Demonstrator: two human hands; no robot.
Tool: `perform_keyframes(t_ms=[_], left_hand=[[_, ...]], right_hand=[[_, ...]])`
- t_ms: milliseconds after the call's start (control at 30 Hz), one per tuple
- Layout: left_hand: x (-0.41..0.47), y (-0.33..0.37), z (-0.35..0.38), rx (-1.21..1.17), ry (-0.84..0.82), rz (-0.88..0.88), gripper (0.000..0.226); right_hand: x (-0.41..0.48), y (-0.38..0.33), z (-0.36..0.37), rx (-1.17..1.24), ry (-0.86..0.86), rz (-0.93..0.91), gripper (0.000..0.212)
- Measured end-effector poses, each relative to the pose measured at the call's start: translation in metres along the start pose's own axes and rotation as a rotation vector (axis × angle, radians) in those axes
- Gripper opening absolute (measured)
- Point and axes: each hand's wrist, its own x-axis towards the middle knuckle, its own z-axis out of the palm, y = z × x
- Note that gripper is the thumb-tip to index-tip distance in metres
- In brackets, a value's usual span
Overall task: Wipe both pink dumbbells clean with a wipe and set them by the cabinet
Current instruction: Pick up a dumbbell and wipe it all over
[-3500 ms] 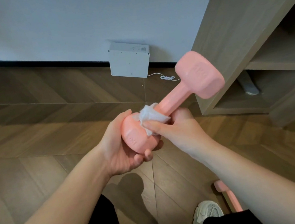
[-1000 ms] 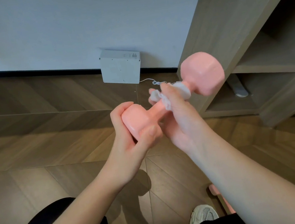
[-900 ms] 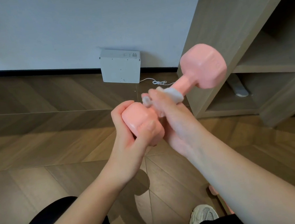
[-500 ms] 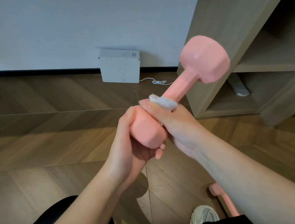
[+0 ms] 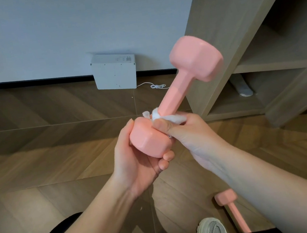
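A brown herringbone wood floor (image 5: 45, 151) fills most of the view, meeting a pale wall (image 5: 57, 27) at a dark skirting on the far side; a wood-grain cabinet (image 5: 233, 16) with open shelves stands at the right, a grey object (image 5: 242, 87) lying in its lowest compartment, too dim to identify. One pink dumbbell (image 5: 176, 91) is held in the air at the centre, tilted from its near head at lower left up to its far head at upper right, which appears in front of the cabinet's side panel; its coat is a smooth, matte, even pink, the heads blocky with rounded edges and flat facets, the handle faceted too. A white box (image 5: 114, 72) stands on the floor against the wall, left of the cabinet. The left hand (image 5: 133, 164) grips the near head from below, fingers curled under it and thumb up its left side; the right hand (image 5: 192, 134) is closed round the handle just where it joins that head, thumb and fingers pinching a wipe (image 5: 170, 117) against it. A second pink dumbbell (image 5: 227, 200) lies on the floor at near right, partly hidden by the right forearm, just beside a pale shoe (image 5: 210, 230). The wipe is white and crumpled, wrapped about the handle; a thin white cable (image 5: 154, 86) runs from the box across the floor toward the cabinet.
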Motion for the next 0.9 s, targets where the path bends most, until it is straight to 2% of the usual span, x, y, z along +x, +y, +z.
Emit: perform_keyframes(t_ms=[133, 167, 267, 400, 500, 600, 667, 733, 800, 867, 900], left_hand=[[0.018, -0.007, 0.012, 0.07, -0.027, -0.038, 0.058], [0.024, -0.008, 0.015, 0.08, -0.016, -0.053, 0.059], [0.047, -0.014, 0.017, 0.05, -0.052, -0.141, 0.066], [0.081, -0.025, 0.017, 0.007, -0.3, -0.202, 0.067], [0.11, -0.033, 0.014, 0.065, -0.346, -0.169, 0.066], [0.142, -0.043, 0.011, 0.161, -0.274, -0.127, 0.063], [0.167, -0.052, 0.006, 0.222, -0.211, -0.085, 0.052], [0.196, -0.062, 0.0, 0.3, -0.14, -0.039, 0.045], [0.228, -0.076, -0.012, 0.408, -0.01, 0.005, 0.054], [0.259, -0.09, -0.029, 0.526, 0.119, 0.042, 0.051], [0.273, -0.097, -0.038, 0.572, 0.166, 0.061, 0.045]], right_hand=[[0.011, 0.006, -0.017, -0.026, 0.113, 0.034, 0.017], [0.015, 0.007, -0.024, -0.037, 0.119, 0.042, 0.019], [0.029, 0.008, -0.047, -0.062, 0.134, 0.079, 0.045], [0.045, 0.015, -0.081, -0.123, 0.131, 0.04, 0.02], [0.06, 0.025, -0.105, -0.145, 0.108, -0.003, 0.027], [0.08, 0.036, -0.138, -0.205, -0.026, 0.113, 0.027], [0.099, 0.05, -0.164, -0.079, -0.038, 0.241, 0.033], [0.12, 0.068, -0.19, 0.151, 0.08, 0.315, 0.025], [0.142, 0.086, -0.212, 0.288, 0.233, 0.404, 0.019], [0.164, 0.107, -0.232, 0.304, 0.375, 0.468, 0.022], [0.175, 0.118, -0.241, 0.231, 0.42, 0.51, 0.017]])
